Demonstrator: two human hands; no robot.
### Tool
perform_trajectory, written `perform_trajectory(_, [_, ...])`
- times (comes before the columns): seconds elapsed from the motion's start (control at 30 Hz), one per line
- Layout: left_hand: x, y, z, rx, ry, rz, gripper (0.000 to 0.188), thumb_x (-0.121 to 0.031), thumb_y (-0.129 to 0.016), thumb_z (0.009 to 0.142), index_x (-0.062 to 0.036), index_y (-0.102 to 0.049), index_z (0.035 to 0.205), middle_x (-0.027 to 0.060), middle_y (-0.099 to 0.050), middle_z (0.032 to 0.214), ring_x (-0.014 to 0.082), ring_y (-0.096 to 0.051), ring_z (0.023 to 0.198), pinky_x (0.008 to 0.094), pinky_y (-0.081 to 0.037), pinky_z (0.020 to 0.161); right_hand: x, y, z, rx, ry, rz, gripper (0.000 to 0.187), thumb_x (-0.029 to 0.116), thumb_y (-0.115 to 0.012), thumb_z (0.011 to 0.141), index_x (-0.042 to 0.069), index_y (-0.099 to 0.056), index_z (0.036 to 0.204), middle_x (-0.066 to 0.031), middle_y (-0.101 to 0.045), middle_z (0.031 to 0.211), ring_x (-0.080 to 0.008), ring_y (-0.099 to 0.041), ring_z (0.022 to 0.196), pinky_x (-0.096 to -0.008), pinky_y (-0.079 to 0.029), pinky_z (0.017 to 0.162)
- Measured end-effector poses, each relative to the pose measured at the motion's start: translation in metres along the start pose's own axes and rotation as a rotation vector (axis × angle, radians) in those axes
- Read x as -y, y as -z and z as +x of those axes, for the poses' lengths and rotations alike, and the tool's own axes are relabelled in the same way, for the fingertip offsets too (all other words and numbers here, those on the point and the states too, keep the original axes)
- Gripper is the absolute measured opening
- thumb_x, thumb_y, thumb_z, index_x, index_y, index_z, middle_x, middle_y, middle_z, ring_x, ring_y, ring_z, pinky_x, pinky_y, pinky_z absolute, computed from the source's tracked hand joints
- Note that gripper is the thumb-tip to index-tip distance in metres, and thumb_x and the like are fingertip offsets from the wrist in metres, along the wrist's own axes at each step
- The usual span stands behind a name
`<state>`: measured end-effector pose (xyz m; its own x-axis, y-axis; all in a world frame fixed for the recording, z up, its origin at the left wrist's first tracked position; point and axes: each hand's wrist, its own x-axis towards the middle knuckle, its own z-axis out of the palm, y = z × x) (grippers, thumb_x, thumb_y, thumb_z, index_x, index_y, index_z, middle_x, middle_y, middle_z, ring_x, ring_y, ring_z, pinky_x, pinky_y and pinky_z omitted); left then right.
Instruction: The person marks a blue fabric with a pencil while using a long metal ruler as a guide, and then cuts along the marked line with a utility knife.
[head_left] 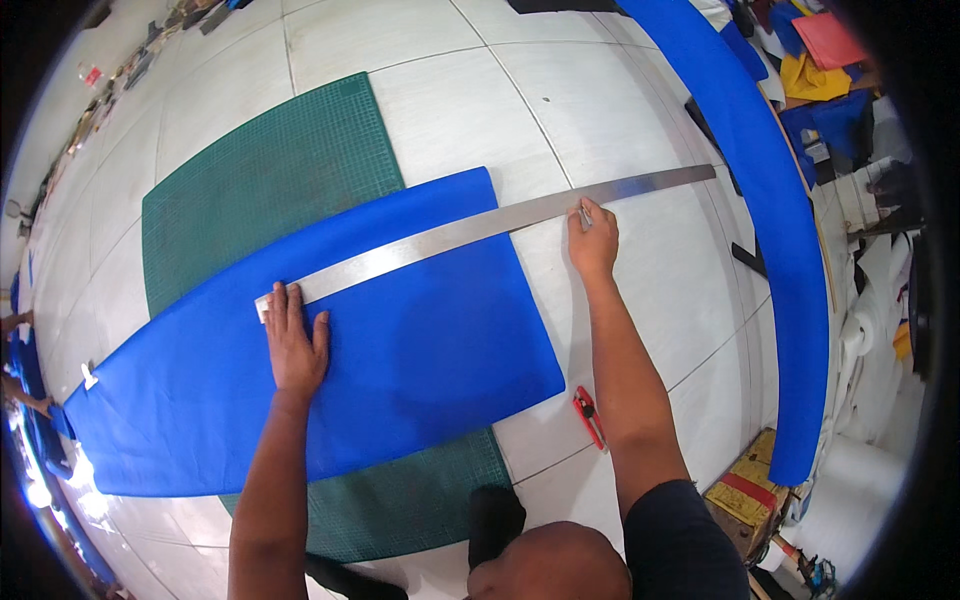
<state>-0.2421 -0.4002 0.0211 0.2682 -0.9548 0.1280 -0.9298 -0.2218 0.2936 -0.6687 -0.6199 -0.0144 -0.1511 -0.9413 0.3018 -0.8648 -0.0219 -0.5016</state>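
A long, flat, silver metal ruler [400, 256] stretches from nine o'clock to two o'clock, crossing a smooth blue sheet [430, 350]. At nine o'clock, the left hand [294, 345] rests on the ruler's end, fingers extended and unclenched. Toward two o'clock, the right hand [595, 240] pinches a small pale item [586, 216], kind unclear, at the ruler's edge.

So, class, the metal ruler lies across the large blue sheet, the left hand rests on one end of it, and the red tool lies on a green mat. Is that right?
Wrong about the red tool: the head view shows it on the white tiled floor. The metal ruler does lie across the large blue sheet, with the left hand on one end.
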Motion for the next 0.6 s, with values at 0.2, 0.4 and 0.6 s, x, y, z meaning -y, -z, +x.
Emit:
perform_trajectory(0.2, [-0.001,-0.007,0.003,-0.061,-0.001,0.017,0.058,-0.025,-0.057,0.097,-0.0033,-0.040,0.148,0.0214,-0.032,0.156,0.0390,-0.027,0.146,0.0508,-0.019,0.120,0.004,0.004,-0.010,-0.070,0.143,-0.112,0.037,0.029,-0.064,0.092,0.008,-0.065,0.123,-0.0140,-0.060,0.116,-0.0334,-0.056,0.106,-0.0449,-0.044,0.092])
perform_trajectory(0.4, [-0.005,-0.010,0.002,-0.093,-0.014,0.059,0.058,-0.025,-0.057,0.096,-0.0040,-0.041,0.148,0.0224,-0.036,0.152,0.0399,-0.030,0.144,0.0512,-0.020,0.119,0.011,0.006,-0.013,-0.067,0.105,-0.118,0.038,0.028,-0.063,0.092,0.008,-0.065,0.125,-0.0116,-0.059,0.116,-0.0314,-0.055,0.106,-0.0443,-0.042,0.092])
perform_trajectory(0.6, [-0.006,-0.008,0.002,-0.033,0.024,0.091,0.060,-0.028,-0.056,0.095,-0.0047,-0.042,0.148,0.0218,-0.042,0.145,0.0383,-0.037,0.137,0.0495,-0.026,0.116,0.011,0.008,-0.012,-0.050,0.082,-0.111,0.038,0.027,-0.063,0.093,0.008,-0.065,0.125,-0.0113,-0.059,0.116,-0.0305,-0.055,0.107,-0.0441,-0.042,0.092])
